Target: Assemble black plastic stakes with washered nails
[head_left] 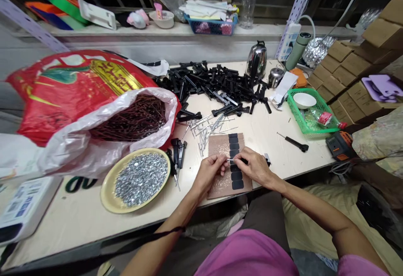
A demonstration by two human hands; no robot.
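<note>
Head view: left hand (210, 171) pinches pin (229, 160), right hand (255, 167) pinches black part (243, 160) above near board (220, 146); pin best held level, in line with part.

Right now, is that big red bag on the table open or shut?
Open. The red bag lies on its side, clear liner folded back, thin dark rods showing in its mouth.

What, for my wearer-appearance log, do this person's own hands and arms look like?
The left hand and right hand are bare: no gloves, and no rings or watch that I can make out. The forearms are uncovered. A pink short sleeve shows at the right upper arm, matching the pink top. A thin black strap crosses the left forearm.
</note>
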